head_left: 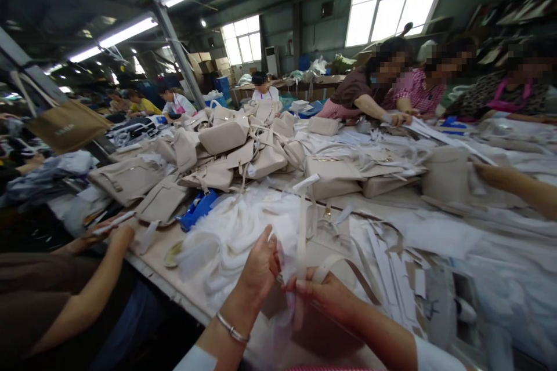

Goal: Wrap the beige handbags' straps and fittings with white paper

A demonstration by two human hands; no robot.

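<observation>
My right hand (pixel 319 293) is closed on a pale beige bag strap (pixel 301 243) that rises in front of me. Its bag (pixel 326 330) lies below, close to my body and partly hidden by my forearm. My left hand (pixel 261 261), with a bangle at the wrist, is beside the strap with its fingers curled. Something thin and whitish shows at those fingertips, too blurred to name. Filmy wrapping (pixel 285 316) hangs between my hands. Just beyond them another beige bag (pixel 333 229) with a gold-coloured buckle lies on the table.
Beige handbags (pixel 224 136) are heaped across the table. White sheeting (pixel 248 237) and a blue tape dispenser (pixel 198 208) lie to the left, white paper strips (pixel 387 266) to the right. A co-worker's arms (pixel 100 261) reach in from the left; other people work opposite.
</observation>
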